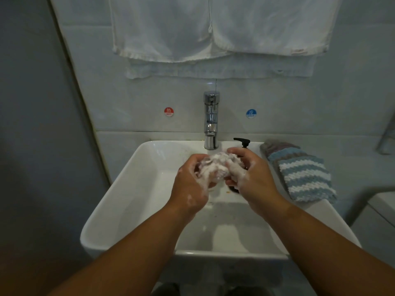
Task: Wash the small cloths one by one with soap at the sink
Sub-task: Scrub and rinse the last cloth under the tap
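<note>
A small cloth (215,167), bunched up and covered in white lather, sits between both hands above the white sink (132,189). My left hand (191,184) grips its left side with curled fingers. My right hand (252,176) grips the right side, suds on its fingers. Several more small cloths (303,176), striped blue, white and grey, lie stacked on the sink's right rim. A black soap pump (242,142) pokes up behind my right hand; its bottle is mostly hidden.
The chrome tap (211,120) stands at the back of the basin, just behind the hands. Red hot and blue cold stickers flank it on the tiled wall. White towels (213,39) hang above. A grey wall closes the left side.
</note>
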`<state>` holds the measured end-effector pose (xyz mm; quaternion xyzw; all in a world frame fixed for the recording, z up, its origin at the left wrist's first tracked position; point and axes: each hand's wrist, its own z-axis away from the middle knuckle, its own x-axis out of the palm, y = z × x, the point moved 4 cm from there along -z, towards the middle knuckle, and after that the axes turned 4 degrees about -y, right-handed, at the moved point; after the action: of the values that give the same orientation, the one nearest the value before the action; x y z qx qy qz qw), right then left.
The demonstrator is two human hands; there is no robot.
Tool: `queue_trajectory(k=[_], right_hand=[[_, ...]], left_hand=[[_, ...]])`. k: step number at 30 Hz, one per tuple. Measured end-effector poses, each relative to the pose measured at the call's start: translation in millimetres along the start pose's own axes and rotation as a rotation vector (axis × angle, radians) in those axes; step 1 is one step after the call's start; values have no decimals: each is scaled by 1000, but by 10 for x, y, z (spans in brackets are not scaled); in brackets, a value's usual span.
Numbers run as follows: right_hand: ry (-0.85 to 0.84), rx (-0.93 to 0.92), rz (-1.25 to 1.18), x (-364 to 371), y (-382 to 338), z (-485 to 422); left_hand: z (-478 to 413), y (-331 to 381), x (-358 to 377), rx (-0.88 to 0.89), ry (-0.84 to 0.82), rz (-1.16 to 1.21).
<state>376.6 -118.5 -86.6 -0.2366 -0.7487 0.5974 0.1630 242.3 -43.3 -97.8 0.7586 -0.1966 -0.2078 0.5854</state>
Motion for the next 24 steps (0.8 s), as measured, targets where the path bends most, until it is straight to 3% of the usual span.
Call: queue_trajectory(k=[2, 6, 11, 14, 16, 18, 22, 24], right_hand=[[3, 23, 53, 16, 20, 16], [-187, -67, 141, 137, -61, 110], [39, -38, 238, -23, 25, -24], [-74, -24, 184, 37, 11, 49], [-182, -64, 275, 134, -41, 135], [-184, -96, 345, 158, -60, 147], [37, -67, 337, 30, -12, 10], [23, -44, 367, 39, 16, 10]], left_hand=[[12, 19, 4, 27, 30, -63], [-39, -19, -94, -21, 199, -279], [31, 19, 70, -42, -116, 43], [-21, 1, 28, -19, 30, -79], [-51, -13, -43, -58, 144, -233], [-45, -16, -46, -91, 99, -219], [58, 68, 80, -42, -103, 14], [59, 81, 102, -1, -66, -5]])
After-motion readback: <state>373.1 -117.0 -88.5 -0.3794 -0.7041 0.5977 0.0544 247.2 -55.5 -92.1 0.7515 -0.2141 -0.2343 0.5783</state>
